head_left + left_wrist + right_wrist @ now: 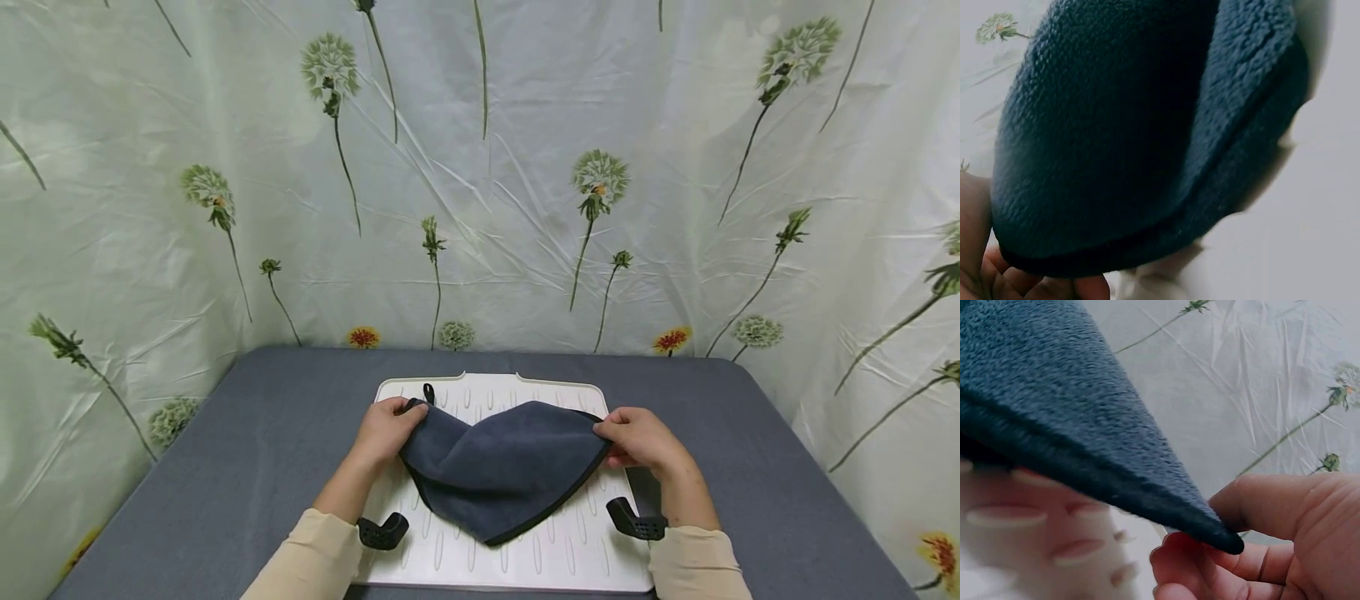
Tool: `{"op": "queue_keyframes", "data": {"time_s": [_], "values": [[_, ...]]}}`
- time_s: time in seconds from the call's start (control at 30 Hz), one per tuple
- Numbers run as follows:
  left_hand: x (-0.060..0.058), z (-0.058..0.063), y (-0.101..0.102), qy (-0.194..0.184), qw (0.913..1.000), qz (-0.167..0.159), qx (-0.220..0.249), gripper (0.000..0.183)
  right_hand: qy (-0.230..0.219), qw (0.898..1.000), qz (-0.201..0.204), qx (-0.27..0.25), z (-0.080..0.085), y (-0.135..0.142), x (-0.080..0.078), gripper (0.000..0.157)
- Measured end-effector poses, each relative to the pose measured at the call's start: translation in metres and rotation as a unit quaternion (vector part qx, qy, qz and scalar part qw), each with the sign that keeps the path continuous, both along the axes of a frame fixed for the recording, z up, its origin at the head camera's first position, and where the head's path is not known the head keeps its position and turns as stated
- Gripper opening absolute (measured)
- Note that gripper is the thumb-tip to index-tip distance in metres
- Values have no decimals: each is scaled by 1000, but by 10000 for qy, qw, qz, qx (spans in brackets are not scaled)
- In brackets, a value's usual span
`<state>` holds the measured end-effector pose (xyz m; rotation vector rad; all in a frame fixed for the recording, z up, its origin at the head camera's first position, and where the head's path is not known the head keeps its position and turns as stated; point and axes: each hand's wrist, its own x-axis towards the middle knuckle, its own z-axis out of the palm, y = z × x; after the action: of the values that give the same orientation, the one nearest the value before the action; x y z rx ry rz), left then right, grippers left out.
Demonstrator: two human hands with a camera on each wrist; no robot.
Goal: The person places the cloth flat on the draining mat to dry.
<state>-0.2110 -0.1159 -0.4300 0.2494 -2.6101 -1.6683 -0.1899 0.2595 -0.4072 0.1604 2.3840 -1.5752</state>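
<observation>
A dark blue-grey fleecy towel [517, 454] with black edging hangs between the two hands, over a white ridged draining board [442, 554]. My left hand [386, 432] pinches its left corner, thumb on top; a small black loop [429, 393] sticks up beside it. At the other end, my right hand [643, 437] pinches the right corner between thumb and fingers. The towel is folded over and sags in the middle, its lowest point toward me. In the right wrist view the bound corner of the towel [1079, 394] tapers to a tip at the fingers.
The draining board lies on a table with a grey cover [225, 492]. A pale curtain [510, 242] printed with dandelions hangs behind and along both sides. Black wrist mounts [384, 531] sit on both forearms, above the board's near part.
</observation>
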Motion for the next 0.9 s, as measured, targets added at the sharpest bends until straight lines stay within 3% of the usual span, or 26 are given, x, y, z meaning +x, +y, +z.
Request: {"op": "queue_keyframes", "data": {"time_s": [0.27, 0.6, 0.73, 0.9], "values": [[0, 6, -8, -116, 9991, 300, 265, 26, -190, 9996, 105, 197, -1, 12, 3, 12], [2, 6, -12, -171, 9976, 549, 376, 29, -360, 9977, 428, 371, -1, 23, 7, 12], [7, 4, -10, -314, 9981, 369, 367, 34, -384, 9979, 460, 237, -3, 22, 6, 12], [21, 3, -7, -488, 9971, -119, 570, 46, -314, 9989, 337, 80, -5, 13, 1, 14]]}}
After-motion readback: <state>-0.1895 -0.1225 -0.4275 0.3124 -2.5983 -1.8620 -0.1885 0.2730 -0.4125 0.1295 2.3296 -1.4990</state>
